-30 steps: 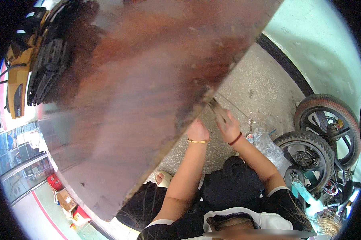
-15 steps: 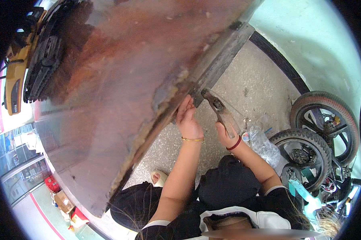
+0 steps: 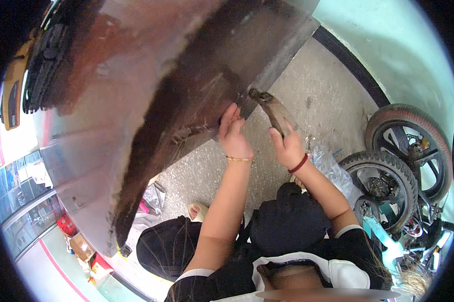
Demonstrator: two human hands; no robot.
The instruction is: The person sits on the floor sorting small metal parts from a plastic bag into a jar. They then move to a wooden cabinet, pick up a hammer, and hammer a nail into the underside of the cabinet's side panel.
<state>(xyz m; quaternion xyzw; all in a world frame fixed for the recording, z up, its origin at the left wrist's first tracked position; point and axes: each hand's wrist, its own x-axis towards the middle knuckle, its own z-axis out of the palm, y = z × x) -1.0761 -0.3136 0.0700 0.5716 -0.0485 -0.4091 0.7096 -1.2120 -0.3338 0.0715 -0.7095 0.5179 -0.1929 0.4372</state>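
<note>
A hammer [image 3: 273,111] with a worn wooden handle is gripped in my right hand [image 3: 290,149]. Its dark head is beside the edge of a dark wooden board [image 3: 212,75] under a large reddish-brown tabletop [image 3: 151,30]. My left hand [image 3: 235,137] is raised to that board, just left of the hammer head. Its fingers are stretched upward against the wood, with no held object showing between them; the contact at the fingertips is partly hidden.
Two bicycle wheels [image 3: 381,182] and a turquoise frame part [image 3: 383,239] are at right, beside clear plastic wrapping [image 3: 332,168]. A toy excavator [image 3: 14,95] rests on the tabletop at far left. Cardboard and red boxes [image 3: 81,246] stand lower left. A pale green wall [image 3: 388,45] rises at right.
My viewpoint has shifted, so much more of the dark board under the tabletop shows. The hammer has moved slightly up and left in view. My left hand stays at the wood.
</note>
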